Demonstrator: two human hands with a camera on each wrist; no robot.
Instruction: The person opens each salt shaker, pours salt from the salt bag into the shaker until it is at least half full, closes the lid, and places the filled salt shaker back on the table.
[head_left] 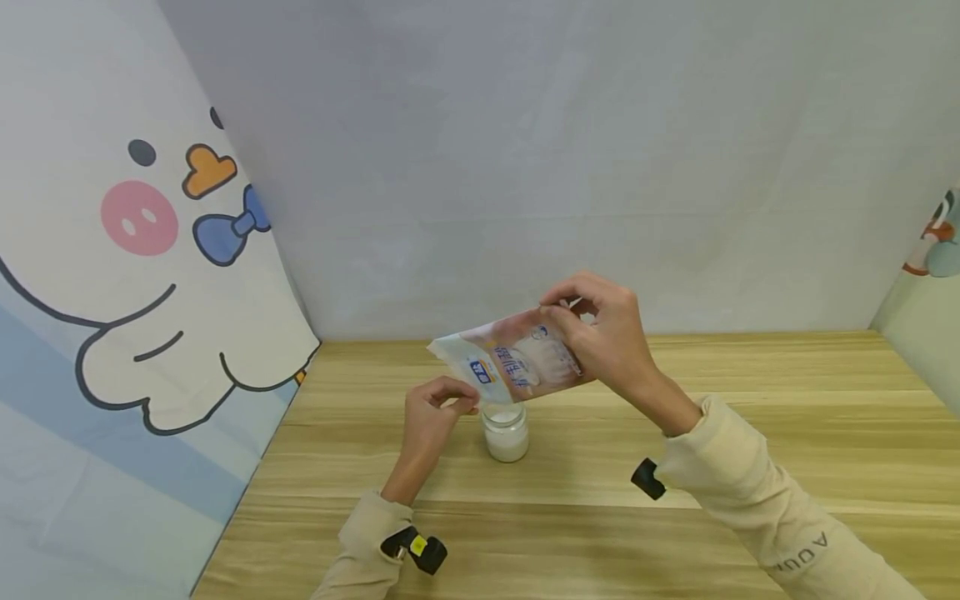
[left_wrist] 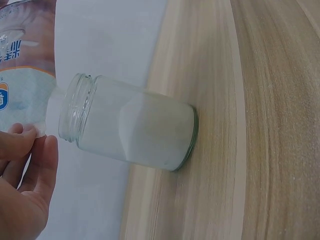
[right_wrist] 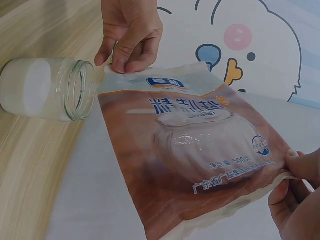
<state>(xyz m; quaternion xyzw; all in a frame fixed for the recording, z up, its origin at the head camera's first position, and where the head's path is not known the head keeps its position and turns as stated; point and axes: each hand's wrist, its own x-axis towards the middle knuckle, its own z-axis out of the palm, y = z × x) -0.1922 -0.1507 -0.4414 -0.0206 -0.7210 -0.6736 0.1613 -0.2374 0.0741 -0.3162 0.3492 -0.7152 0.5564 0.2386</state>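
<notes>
A printed plastic salt bag point(head_left: 536, 358) is held tilted above the table, its lower left corner at the mouth of a glass jar point(head_left: 507, 442). My left hand point(head_left: 429, 417) pinches that corner between thumb and fingers. At the opposite end of the bag, my right hand point(head_left: 609, 333) grips the raised edge. The jar stands upright and lidless, with white salt point(left_wrist: 155, 135) sloping inside it. A pale blur shows between bag and jar mouth in the left wrist view. Neither hand touches the jar.
The jar stands on a wood-grain table point(head_left: 570, 533). Behind the table hangs a plain grey cloth point(head_left: 570, 167). On the left is a cloth panel point(head_left: 60, 375) with a cartoon figure, and a pale panel point(head_left: 922, 333) borders the right side.
</notes>
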